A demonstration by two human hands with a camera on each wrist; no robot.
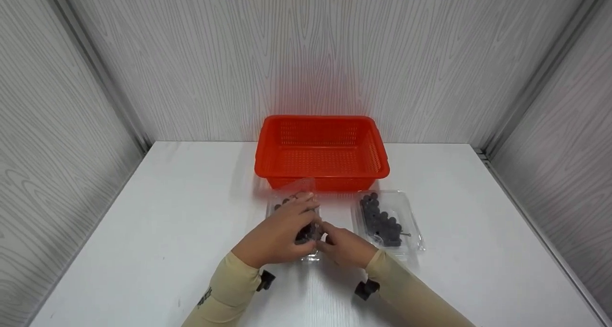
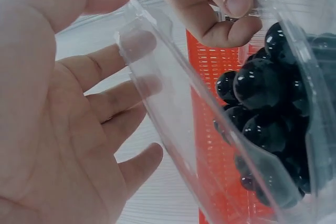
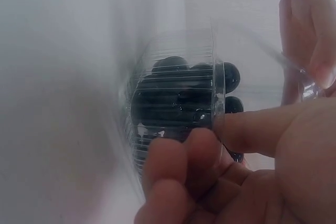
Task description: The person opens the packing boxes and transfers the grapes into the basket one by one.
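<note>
Clear plastic box (image 3: pixel 217 95) of dark round grapes (image 2: pixel 262 85), on white worktop (image 1: pixel 191 188) beside red perforated plastic basket (image 1: pixel 322 175); transparent lid (image 2: pixel 176 114) tilted up, left hand (image 1: pixel 282 229) with fingers extended at it, right hand (image 1: pixel 348 245) pinching the box's side; presumably the opening step, next calling for the lid swung back.

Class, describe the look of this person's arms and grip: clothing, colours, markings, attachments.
Left sleeve and right sleeve are pale yellow-beige, ending at the wrists. The left one bears a dark marking, too small to read. A small black block shows at each wrist. Left grip and right grip wear no gloves.
</note>
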